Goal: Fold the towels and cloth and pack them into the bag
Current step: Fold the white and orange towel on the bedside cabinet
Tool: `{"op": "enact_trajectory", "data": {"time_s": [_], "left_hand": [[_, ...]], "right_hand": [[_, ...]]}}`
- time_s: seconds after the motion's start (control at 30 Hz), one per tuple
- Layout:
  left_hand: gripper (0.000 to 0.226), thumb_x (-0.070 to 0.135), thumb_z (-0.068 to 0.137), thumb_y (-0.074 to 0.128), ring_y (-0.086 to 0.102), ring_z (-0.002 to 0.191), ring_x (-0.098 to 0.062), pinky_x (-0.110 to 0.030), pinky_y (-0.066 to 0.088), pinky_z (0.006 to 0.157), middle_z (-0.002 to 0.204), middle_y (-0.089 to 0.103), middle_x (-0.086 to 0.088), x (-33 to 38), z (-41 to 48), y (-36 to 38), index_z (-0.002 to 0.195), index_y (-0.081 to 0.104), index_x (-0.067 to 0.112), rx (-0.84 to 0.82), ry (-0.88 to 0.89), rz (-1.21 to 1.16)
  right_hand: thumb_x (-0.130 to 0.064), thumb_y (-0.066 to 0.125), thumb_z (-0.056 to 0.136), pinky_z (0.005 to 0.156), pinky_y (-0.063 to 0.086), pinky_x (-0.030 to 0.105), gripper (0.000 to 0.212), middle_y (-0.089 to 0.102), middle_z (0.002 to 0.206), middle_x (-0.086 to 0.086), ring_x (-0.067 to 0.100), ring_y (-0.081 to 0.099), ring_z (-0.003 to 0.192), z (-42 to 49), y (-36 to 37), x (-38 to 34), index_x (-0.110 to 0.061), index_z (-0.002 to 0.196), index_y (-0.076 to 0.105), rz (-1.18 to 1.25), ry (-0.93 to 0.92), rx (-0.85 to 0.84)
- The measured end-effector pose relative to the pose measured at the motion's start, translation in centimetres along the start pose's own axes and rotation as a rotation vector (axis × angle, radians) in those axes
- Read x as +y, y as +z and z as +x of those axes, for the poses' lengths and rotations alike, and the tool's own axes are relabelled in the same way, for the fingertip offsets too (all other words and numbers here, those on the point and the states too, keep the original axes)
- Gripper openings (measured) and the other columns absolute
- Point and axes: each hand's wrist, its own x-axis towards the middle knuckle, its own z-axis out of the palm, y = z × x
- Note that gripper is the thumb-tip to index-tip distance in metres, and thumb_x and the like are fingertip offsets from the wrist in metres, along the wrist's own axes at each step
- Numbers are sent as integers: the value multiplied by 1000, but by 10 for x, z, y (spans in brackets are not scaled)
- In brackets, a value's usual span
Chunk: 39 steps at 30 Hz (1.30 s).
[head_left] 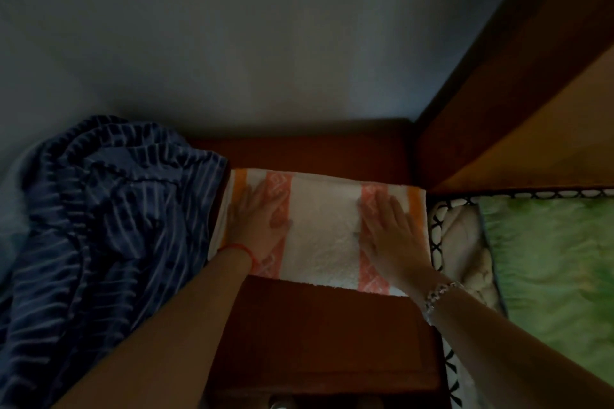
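Blue striped cloth [99, 209] lies heaped at left, against the wooden worktop [325, 325]. Green-sheeted bed [548, 259] at right. White towel [324, 236] with orange bands lies folded on the worktop. Left grip [259, 219] and right grip [392, 229] press flat on its ends, fingers straight, holding nothing.

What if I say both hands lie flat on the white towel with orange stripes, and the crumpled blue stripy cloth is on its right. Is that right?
One slip: the head view shows the crumpled blue striped cloth on the left of the white terry towel with orange stripes, not its right. The left hand and right hand do lie flat on it.
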Motion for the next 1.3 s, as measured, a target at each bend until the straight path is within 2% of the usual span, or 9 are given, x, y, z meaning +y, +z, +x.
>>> {"op": "enact_trajectory", "data": {"time_s": [0.13, 0.2, 0.27, 0.37, 0.43, 0.6, 0.87, 1.03, 1.3], "left_hand": [[72, 48, 93, 40, -15, 145, -28, -48, -1, 119, 158, -15, 4, -5, -3, 0, 148, -5, 36, -71, -12, 47], [71, 48, 94, 39, -14, 145, -29, -49, 0, 119, 158, -15, 3, -3, -4, -1, 148, -6, 36, -89, -37, 59], [71, 49, 94, 38, -10, 146, -29, -51, 5, 118, 159, -13, 2, 0, -7, -3, 148, -6, 36, -99, -65, 82], [70, 50, 93, 37, -2, 146, -30, -56, 13, 115, 159, -7, 1, 3, -12, -6, 148, -3, 35, -114, -115, 104], [67, 49, 94, 36, 5, 145, -33, -56, 15, 114, 158, 2, -2, 4, -18, -8, 149, 0, 33, -106, -147, 143], [59, 47, 95, 32, 23, 137, -40, -52, 15, 114, 148, 26, -12, 3, -36, -9, 148, 12, 31, -72, -209, 229], [47, 35, 96, 36, 45, 123, -28, -40, 24, 107, 139, 44, -8, 2, -59, 1, 143, 31, 33, -7, -226, 212], [39, 34, 95, 39, 54, 113, -24, -38, 26, 104, 126, 59, -2, 15, -75, 12, 134, 43, 26, 55, -250, 139], [29, 36, 94, 39, 59, 105, -22, -40, 29, 101, 109, 66, -1, 33, -97, 39, 113, 56, 21, 43, -240, 82]], "right_hand": [[-61, -12, 75, 115, -6, 41, 75, -32, 143, 1, 23, -24, 136, 5, -8, 3, -31, 145, -16, 9, -23, -50], [-55, 5, 89, 115, -4, 40, 66, -27, 147, 2, 25, -16, 143, 3, -14, -1, -28, 148, -8, -2, -20, -58], [-40, 29, 96, 117, 14, 41, 59, 6, 157, 9, 29, 14, 144, -5, -19, -7, -20, 149, 13, 17, -3, 24], [-34, 34, 92, 92, 46, 35, 42, 55, 118, 8, 22, 52, 105, -22, -23, -19, -16, 125, 50, 14, 6, 182], [-35, 28, 93, 80, 50, 30, 43, 56, 110, 5, 18, 53, 94, -34, -23, -25, -16, 125, 50, 51, -12, 136], [-36, 27, 99, 92, 45, 29, 47, 44, 135, 5, 22, 49, 114, -34, -21, -27, -21, 143, 28, 66, 26, 21], [-32, 39, 96, 109, 34, 37, 50, 36, 146, 3, 23, 34, 134, -22, -35, -29, -20, 143, 28, 96, -17, 18], [-27, 38, 95, 99, 41, 32, 44, 47, 128, 3, 20, 41, 121, -52, -24, -37, -23, 139, 38, 149, -15, 56], [-25, 43, 95, 106, 37, 30, 52, 38, 142, 1, 17, 35, 132, -87, 3, -26, -28, 145, 28, 247, -53, -10]]}}
